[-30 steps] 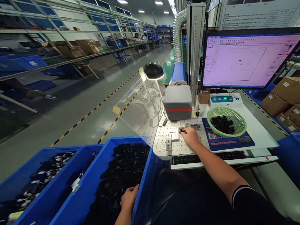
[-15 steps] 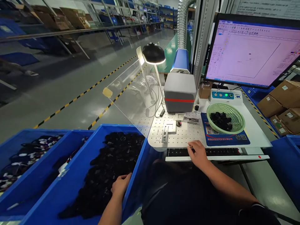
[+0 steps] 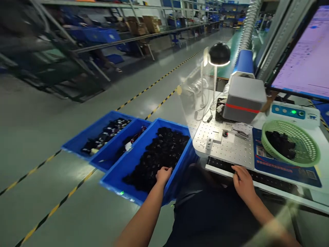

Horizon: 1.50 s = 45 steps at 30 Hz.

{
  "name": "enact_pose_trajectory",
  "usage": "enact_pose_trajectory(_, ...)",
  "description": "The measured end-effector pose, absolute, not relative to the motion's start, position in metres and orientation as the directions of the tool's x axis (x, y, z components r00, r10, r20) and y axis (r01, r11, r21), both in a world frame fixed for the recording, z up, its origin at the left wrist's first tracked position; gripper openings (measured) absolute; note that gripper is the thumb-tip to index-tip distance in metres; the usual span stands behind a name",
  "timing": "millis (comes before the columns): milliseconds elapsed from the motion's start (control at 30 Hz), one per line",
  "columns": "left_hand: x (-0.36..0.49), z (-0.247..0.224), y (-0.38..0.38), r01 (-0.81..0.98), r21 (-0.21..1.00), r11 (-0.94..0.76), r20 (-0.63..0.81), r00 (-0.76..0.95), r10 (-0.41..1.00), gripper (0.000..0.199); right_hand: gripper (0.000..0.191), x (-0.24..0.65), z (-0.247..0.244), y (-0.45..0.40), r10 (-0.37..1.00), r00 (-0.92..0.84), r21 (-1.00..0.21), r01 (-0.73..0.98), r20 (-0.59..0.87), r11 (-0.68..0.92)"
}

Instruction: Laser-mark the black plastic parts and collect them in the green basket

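My left hand [image 3: 163, 175] is over the right side of a blue bin [image 3: 144, 145] heaped with small black parts [image 3: 164, 151]. Its fingers are curled together, and whatever may be between them is hidden. My right hand [image 3: 243, 183] rests by the front edge of the worktable, above a black keyboard [image 3: 269, 180] on a pull-out tray. Nothing shows in it; the fingers are slightly bent and the thumb stands apart. Beyond it, a small round black part [image 3: 225, 133] sits on the perforated metal plate [image 3: 231, 151], beside a metal clamp [image 3: 241, 133].
A grey machine head [image 3: 245, 97] with a red stripe hangs over the plate. At right, a green basket [image 3: 308, 154] holds black parts, below a monitor [image 3: 303, 58]. A lit lamp [image 3: 219, 55] and a clear panel [image 3: 187, 106] stand left. More blue bins [image 3: 96, 128] lie on the floor.
The view has swung left, so the bench and bins appear further right. My left hand stays at the black parts, slightly further into the bin; my right hand stays by the table edge.
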<state>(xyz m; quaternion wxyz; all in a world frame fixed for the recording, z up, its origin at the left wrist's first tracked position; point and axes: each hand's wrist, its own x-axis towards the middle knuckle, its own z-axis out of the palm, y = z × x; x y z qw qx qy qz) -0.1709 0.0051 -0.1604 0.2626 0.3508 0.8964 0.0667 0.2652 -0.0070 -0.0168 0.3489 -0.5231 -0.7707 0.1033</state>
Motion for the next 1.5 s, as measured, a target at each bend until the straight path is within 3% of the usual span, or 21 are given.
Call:
enact_pose_trajectory(667,-0.17,-0.153,0.012,0.581,0.279,0.765,-0.481,-0.605,0.635,0.044,0.031,0.259,-0.014,-0.011,0.902,-0.212,-0.548,0.734,0.377,0.402)
enact_pose_trajectory(933,-0.166,-0.148,0.012,0.597,0.275,0.754,-0.472,-0.599,0.647,0.046,0.023,0.265,0.02,0.005,0.866,-0.145,-0.565,0.704,0.479,0.43)
enact_pose_trajectory(1067,-0.159,-0.147,0.007,0.61,0.286,0.739,-0.417,-0.615,0.67,0.052,0.028,0.289,0.026,0.033,0.885,0.008,-0.569,0.768,0.465,0.292)
enact_pose_trajectory(1200,-0.155,-0.146,0.016,0.657,0.317,0.684,-0.299,-0.616,0.729,0.067,0.042,0.308,0.01,0.064,0.92,0.193,-0.671,0.735,0.342,0.095)
enact_pose_trajectory(1333,-0.157,-0.137,0.051,0.756,0.354,0.55,-0.205,-0.511,0.835,0.085,0.043,0.31,0.002,0.073,0.911,0.288,-0.699,0.715,0.296,0.001)
enact_pose_trajectory(1400,-0.16,-0.132,0.078,0.811,0.353,0.466,-0.221,-0.411,0.884,0.098,0.041,0.308,0.003,0.071,0.91,0.314,-0.72,0.694,0.271,-0.025)
enact_pose_trajectory(1500,-0.162,-0.13,0.117,0.848,0.318,0.423,-0.354,-0.307,0.883,0.109,0.039,0.308,0.003,0.069,0.921,0.332,-0.743,0.665,0.204,-0.076)
